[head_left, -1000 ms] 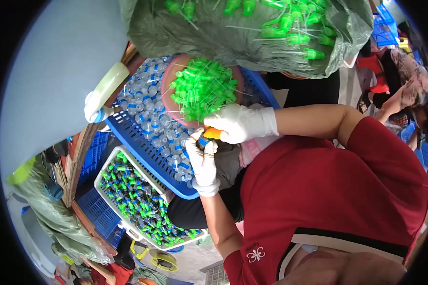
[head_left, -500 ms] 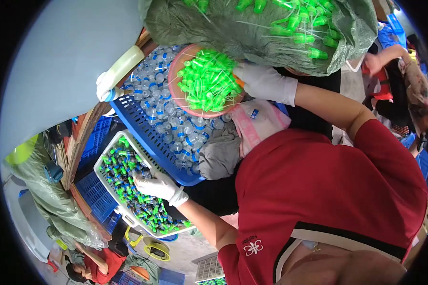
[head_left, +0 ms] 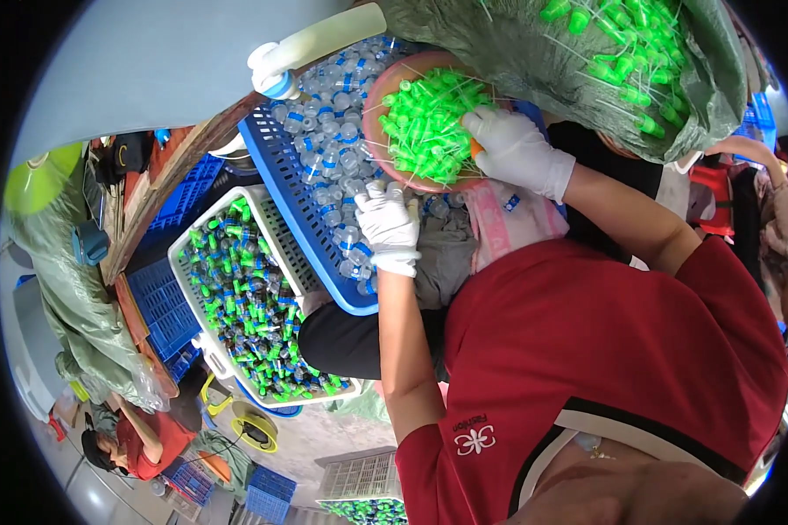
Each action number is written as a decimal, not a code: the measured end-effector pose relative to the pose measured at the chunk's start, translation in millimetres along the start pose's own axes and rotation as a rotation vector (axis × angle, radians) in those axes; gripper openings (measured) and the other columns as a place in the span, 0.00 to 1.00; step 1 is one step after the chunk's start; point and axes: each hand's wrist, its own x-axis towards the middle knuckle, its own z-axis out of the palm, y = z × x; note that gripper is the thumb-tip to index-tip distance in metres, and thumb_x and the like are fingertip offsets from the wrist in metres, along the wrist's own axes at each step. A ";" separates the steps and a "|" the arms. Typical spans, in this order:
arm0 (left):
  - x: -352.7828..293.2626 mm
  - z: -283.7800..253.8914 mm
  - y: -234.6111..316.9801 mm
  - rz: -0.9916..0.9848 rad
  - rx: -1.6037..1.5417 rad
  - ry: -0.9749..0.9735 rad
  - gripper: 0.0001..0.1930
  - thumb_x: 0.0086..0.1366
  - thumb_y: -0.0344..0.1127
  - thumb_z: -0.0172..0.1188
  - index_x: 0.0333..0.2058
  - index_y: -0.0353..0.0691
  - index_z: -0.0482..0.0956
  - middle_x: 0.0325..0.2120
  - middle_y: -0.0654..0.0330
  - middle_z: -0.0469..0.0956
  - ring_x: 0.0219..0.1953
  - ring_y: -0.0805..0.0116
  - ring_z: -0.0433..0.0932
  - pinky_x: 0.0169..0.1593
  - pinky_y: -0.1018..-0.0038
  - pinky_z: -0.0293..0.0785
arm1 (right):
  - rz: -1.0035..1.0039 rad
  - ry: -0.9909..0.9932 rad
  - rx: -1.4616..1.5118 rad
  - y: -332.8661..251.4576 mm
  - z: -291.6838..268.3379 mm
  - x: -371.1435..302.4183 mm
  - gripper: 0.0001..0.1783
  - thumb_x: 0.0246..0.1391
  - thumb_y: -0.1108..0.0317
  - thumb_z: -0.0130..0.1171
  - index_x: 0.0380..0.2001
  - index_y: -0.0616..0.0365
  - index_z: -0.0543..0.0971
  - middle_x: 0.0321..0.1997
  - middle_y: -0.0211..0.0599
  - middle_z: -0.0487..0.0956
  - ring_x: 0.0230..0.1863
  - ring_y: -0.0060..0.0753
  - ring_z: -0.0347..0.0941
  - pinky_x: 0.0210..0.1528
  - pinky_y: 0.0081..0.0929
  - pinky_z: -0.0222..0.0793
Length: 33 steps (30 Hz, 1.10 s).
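My left hand (head_left: 387, 223), in a white glove, reaches palm down over small clear bottles with blue bands (head_left: 328, 144) in a blue basket (head_left: 302, 249). Its fingers are slightly apart at the bottles, with nothing visible between them. My right hand (head_left: 521, 156), also gloved, is closed around an orange object (head_left: 475, 147) at the edge of a pink bowl (head_left: 378, 96). Only a little of the orange object shows, so its kind is unclear. Bright green spray pump tops with thin white tubes (head_left: 429, 122) fill the bowl, which sits on the bottles.
To the left stands a white basket (head_left: 193, 302) of bottles with green tops. A green plastic sack (head_left: 517, 61) holding more pump tops lies at the far right. A pale tube-shaped bottle (head_left: 333, 39) rests by the basket's far corner. Another person (head_left: 149, 437) sits at lower left.
My left hand has moved from the white basket to the clear bottles in the blue basket. My right hand stays at the bowl with the orange object. The whole view has shifted.
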 end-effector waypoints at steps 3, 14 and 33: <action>1.0 -3.6 -2.4 -0.001 0.098 -0.068 0.23 0.49 0.36 0.71 0.45 0.40 0.76 0.41 0.52 0.77 0.41 0.50 0.74 0.48 0.59 0.70 | -0.119 0.097 -0.018 -4.4 -5.1 7.5 0.17 0.49 0.70 0.55 0.44 0.62 0.74 0.42 0.48 0.76 0.44 0.53 0.77 0.40 0.47 0.75; 91.8 -73.9 7.0 -0.260 -1.166 0.467 0.16 0.70 0.29 0.57 0.55 0.38 0.73 0.45 0.62 0.75 0.46 0.73 0.74 0.49 0.73 0.72 | -0.476 0.512 0.305 -67.2 -74.8 41.4 0.12 0.52 0.70 0.61 0.41 0.59 0.76 0.40 0.45 0.77 0.38 0.52 0.77 0.37 0.41 0.74; 113.5 -73.4 20.3 -0.204 -1.409 0.516 0.22 0.63 0.21 0.58 0.56 0.34 0.67 0.47 0.60 0.73 0.47 0.72 0.71 0.57 0.72 0.67 | -0.362 0.671 0.211 -73.5 -108.9 54.1 0.18 0.54 0.75 0.61 0.49 0.56 0.79 0.32 0.41 0.77 0.30 0.45 0.76 0.32 0.31 0.72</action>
